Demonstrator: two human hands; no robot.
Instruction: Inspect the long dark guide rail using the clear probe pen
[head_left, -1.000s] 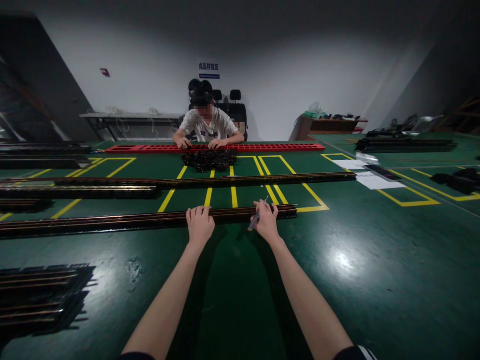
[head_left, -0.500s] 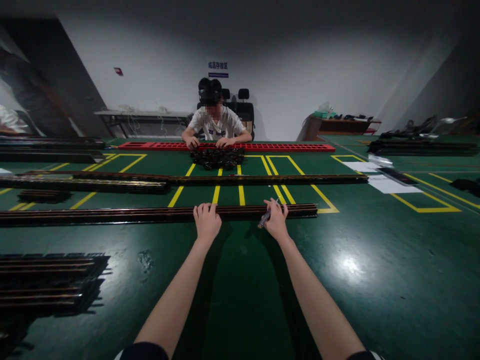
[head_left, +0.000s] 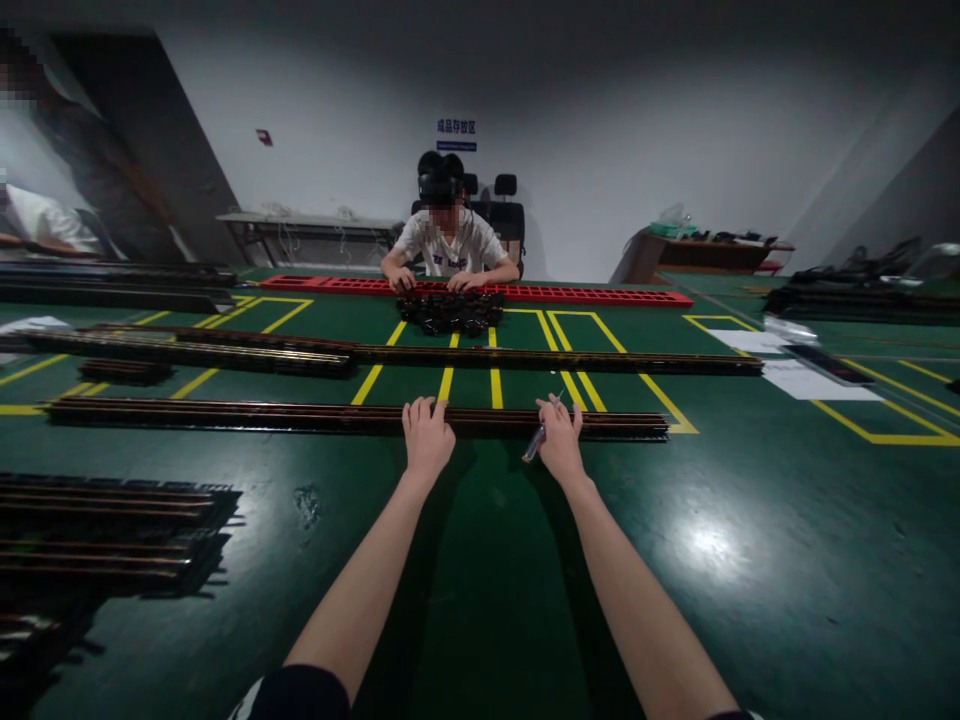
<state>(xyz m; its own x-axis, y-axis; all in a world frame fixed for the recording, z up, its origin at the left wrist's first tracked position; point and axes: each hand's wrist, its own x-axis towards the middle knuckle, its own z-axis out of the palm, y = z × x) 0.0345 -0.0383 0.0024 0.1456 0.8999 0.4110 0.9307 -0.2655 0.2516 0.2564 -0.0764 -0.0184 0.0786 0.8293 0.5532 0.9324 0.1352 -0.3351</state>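
A long dark rail [head_left: 247, 415] lies across the green table [head_left: 750, 560] in front of me. My left hand [head_left: 426, 438] rests on its near edge with fingers curled over it. My right hand [head_left: 559, 440] also touches the rail and pinches a small pen-like tool [head_left: 537, 440], its tip pointing up at the rail. A second long rail [head_left: 555, 359] lies just beyond, parallel to the first.
A person in a white shirt [head_left: 452, 245] sits across the table, hands on a red perforated strip [head_left: 517, 292] behind a pile of small black parts [head_left: 450, 312]. Stacked rails [head_left: 97, 530] lie at near left. Papers [head_left: 814, 380] lie at the right. Yellow lines mark the tabletop.
The view has swung left, so everything has shifted right in the picture. Both hands stay on the near rail, the right still holding the tool.
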